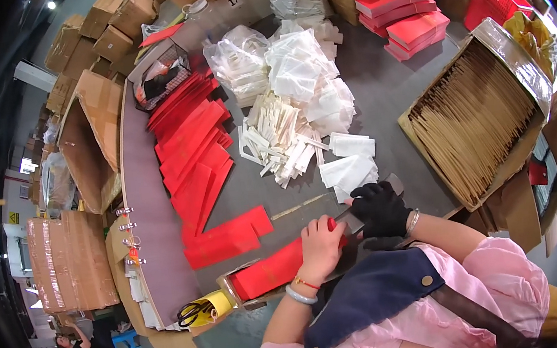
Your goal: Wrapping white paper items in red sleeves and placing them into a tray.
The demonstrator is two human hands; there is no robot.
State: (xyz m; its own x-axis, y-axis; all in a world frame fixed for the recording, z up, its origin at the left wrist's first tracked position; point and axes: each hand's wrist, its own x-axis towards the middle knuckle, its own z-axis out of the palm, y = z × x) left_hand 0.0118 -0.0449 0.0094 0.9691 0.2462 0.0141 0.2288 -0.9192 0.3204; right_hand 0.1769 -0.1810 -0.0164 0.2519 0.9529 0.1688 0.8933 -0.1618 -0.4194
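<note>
My bare left hand [322,245] is closed around the right end of long red envelopes [268,270], which lie in a narrow open box at the table's near edge. A bit of red pokes out by its fingertips. My right hand [380,207], in a black glove, is spread at the near edge of some flat white packets [351,170], its fingertips touching them. Left of these packets, more red envelopes [224,239] lie flat on the table. Beyond them, others fan out in a long overlapping row [191,149]. A heap of narrow white packets [277,133] fills the middle.
At the right stands a carton [416,125] packed with brown card pieces. Red bundles [413,31] are stacked at the far right. Scissors [193,312] sit in a yellow holder [219,302] by the near left corner. A wire basket [161,77] stands far left. Another person [92,339] is in the background.
</note>
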